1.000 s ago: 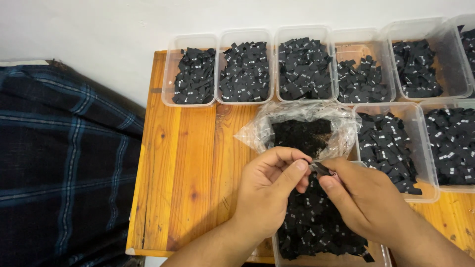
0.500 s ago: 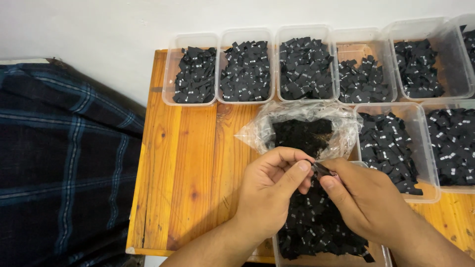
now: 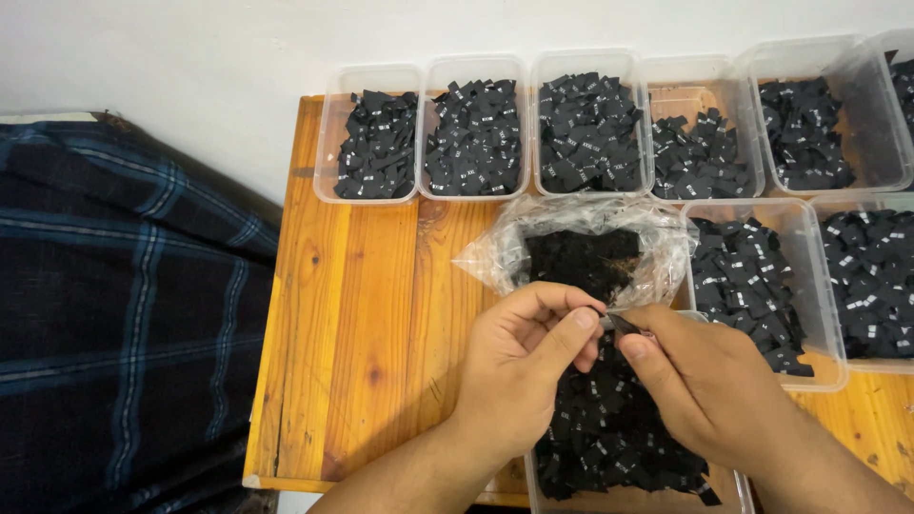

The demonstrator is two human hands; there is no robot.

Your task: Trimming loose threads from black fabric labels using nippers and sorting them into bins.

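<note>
My left hand and my right hand meet above a clear tub heaped with small black fabric labels. Both pinch one small black label between thumb and forefinger, fingertips touching. Just behind the hands lies an open clear plastic bag holding more black labels.
Several clear plastic tubs of black labels stand in a row along the back of the wooden table, and two more sit at the right. A dark plaid cloth lies to the left of the table. A white wall is behind.
The hands have stayed in the same place; the fingers have shifted only slightly on the label.
</note>
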